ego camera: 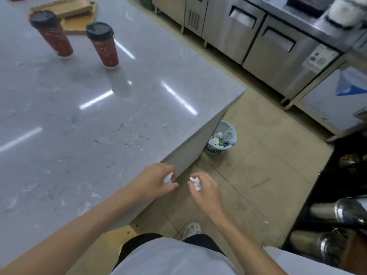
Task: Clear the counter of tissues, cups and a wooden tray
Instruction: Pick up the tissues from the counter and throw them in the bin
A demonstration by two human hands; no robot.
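My left hand (155, 182) is closed around a crumpled white tissue (167, 178) just past the near right edge of the grey counter (79, 126). Beside it my right hand (205, 190) grips a second white tissue wad (195, 182) over the floor. Two red cups with black lids stand at the far side of the counter, one (52, 33) on the left and one (103, 44) to its right. A wooden tray (75, 14) lies behind them at the back edge.
A pale mesh waste bin (223, 138) with a liner and some white trash stands on the tiled floor beside the counter's corner. Steel under-counter fridges (258, 36) line the right back. Metal canisters (341, 213) sit at the lower right.
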